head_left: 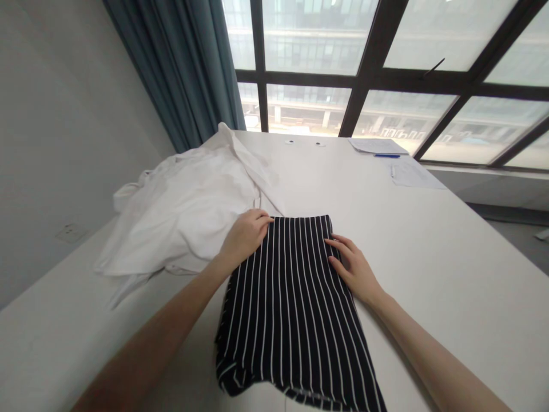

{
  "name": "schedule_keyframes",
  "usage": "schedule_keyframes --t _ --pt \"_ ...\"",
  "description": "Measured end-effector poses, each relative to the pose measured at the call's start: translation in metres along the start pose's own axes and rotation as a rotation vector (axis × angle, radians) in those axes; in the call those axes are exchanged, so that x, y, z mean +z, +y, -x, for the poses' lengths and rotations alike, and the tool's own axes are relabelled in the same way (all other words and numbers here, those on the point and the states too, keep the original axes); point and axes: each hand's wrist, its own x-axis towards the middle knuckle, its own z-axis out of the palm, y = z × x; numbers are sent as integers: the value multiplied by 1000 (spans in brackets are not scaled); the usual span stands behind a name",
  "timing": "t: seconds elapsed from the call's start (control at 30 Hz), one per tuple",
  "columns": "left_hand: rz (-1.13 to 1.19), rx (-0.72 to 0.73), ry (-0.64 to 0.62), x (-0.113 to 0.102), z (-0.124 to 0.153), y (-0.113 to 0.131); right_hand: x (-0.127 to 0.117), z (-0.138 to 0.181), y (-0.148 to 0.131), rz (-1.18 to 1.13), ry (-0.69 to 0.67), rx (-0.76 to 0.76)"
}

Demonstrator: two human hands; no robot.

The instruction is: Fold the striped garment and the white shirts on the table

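Note:
A folded black garment with thin white stripes (295,297) lies lengthwise on the white table in front of me; its exact kind does not show. At its far left corner, my left hand (246,236) is closed on the edge, fingers together and thumb hidden. My right hand (352,266) rests along the far right edge with fingers apart, the fingertips touching the cloth. The garment's near end is uneven, with a rumpled left corner and a layer curling up at the bottom.
A crumpled white garment (184,206) is heaped on the table (429,274) to the left, close to my left hand. Papers (377,146) and a blue pen (386,155) lie at the far right. Two small white objects (289,142) sit near the far edge, below the window.

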Motion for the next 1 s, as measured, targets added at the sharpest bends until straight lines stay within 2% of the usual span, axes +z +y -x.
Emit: schedule_keyframes --t 0.1,0.17,0.23,0.43,0.63,0.83,0.9,1.0 --pt "91 162 -222 8 4 20 1 0 -1 87 -30 -13" --pt "33 177 -326 17 9 25 2 -1 -2 136 -40 -19" --pt "-32 147 -373 24 14 25 2 -1 -2 156 -39 -24" --pt "-77 125 -404 28 17 22 -1 2 -11 205 -30 -89" --pt "-88 109 -410 27 17 25 -10 17 -48 329 -366 -287" --pt "-102 97 -421 25 17 27 -3 59 -89 329 -505 -375" --pt "-108 94 -416 25 17 28 -3 67 -90 327 -533 -409" --pt "-115 57 -373 28 19 31 -12 60 -71 307 -557 -421"
